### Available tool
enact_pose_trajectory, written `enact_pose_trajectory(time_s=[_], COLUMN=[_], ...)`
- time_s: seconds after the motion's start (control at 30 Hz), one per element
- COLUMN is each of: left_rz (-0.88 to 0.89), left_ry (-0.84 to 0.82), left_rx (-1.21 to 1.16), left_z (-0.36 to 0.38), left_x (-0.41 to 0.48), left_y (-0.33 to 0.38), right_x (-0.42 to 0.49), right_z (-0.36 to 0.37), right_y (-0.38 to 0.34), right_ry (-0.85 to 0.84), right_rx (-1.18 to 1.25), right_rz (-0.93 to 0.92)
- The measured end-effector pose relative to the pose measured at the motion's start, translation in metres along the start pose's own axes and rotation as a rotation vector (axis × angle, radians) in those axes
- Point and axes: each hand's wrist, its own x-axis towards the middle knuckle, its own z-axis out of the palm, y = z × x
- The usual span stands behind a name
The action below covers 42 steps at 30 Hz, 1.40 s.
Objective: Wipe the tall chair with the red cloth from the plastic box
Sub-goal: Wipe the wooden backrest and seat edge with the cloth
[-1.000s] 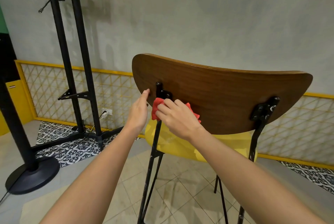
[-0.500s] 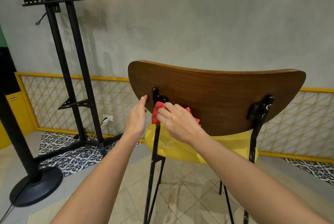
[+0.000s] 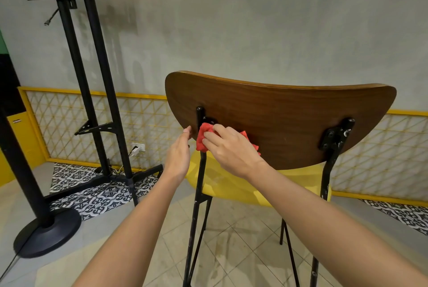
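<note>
The tall chair (image 3: 282, 119) stands in front of me, seen from behind: a curved brown wooden backrest, a yellow seat and thin black metal legs. My right hand (image 3: 231, 150) presses the crumpled red cloth (image 3: 202, 136) against the lower left of the backrest, by the left black bracket. Its fingers curl over the cloth. My left hand (image 3: 178, 157) is just left of the cloth, fingers straight, with the fingertips touching the backrest's lower left edge. The plastic box is not in view.
A tall black TV stand (image 3: 92, 92) rises at the left, its base spreading on patterned floor tiles. A black pole on a round base (image 3: 46, 233) stands at the far left. A grey wall with yellow lattice trim (image 3: 139, 119) runs behind the chair.
My head has tilted up, so the chair sits lower in view. Both hands stay at the same spot on the backrest; the right hand has shifted the cloth slightly.
</note>
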Motion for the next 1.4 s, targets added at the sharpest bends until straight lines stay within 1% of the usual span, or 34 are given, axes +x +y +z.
enact_pose_trajectory(time_s=[0.1,0.17,0.27,0.37,0.43,0.5,0.6,0.7,0.87,1.0,1.03,1.07,1.2,1.23,1.27,1.4], left_rz=[-0.052,-0.083,-0.115,-0.150,-0.161,-0.172,-0.178,-0.180,-0.194,-0.220,-0.226,-0.229,-0.213,-0.215,-0.218,-0.234], left_ry=[0.004,0.001,-0.016,-0.031,-0.034,-0.027,-0.008,0.005,0.008,0.006,0.007,0.008,0.014,0.016,0.015,0.007], left_rx=[-0.063,-0.121,-0.116,-0.110,-0.116,-0.128,-0.144,-0.153,-0.145,-0.183,-0.192,-0.188,-0.184,-0.184,-0.180,-0.171], left_z=[0.002,0.004,0.006,0.007,0.007,0.006,0.006,0.006,0.006,0.007,0.007,0.006,0.004,0.004,0.004,0.004], left_x=[-0.002,-0.004,-0.005,-0.003,-0.003,-0.002,0.000,0.001,0.001,0.001,0.000,0.000,-0.001,-0.001,0.000,0.000], left_y=[-0.003,-0.005,-0.009,-0.018,-0.023,-0.026,-0.030,-0.035,-0.042,-0.041,-0.041,-0.042,-0.043,-0.043,-0.044,-0.049], right_x=[0.003,0.003,-0.003,-0.013,-0.019,-0.020,-0.018,-0.016,-0.013,-0.019,-0.021,-0.021,-0.016,-0.015,-0.015,-0.018], right_z=[-0.003,-0.001,0.007,0.015,0.019,0.021,0.023,0.029,0.039,0.041,0.040,0.039,0.037,0.038,0.040,0.049], right_y=[0.000,-0.001,-0.006,-0.015,-0.020,-0.022,-0.024,-0.032,-0.046,-0.051,-0.051,-0.051,-0.051,-0.051,-0.052,-0.059], right_ry=[0.071,0.071,0.008,-0.098,-0.135,-0.098,0.006,0.026,-0.013,-0.136,-0.144,-0.131,0.065,0.084,0.073,-0.068], right_rx=[0.017,0.025,0.015,-0.019,-0.035,0.018,0.134,0.182,0.249,0.238,0.232,0.229,0.282,0.281,0.273,0.270], right_rz=[0.040,0.071,0.080,0.003,-0.027,0.010,0.082,0.120,0.188,0.081,0.071,0.083,0.191,0.195,0.189,0.156])
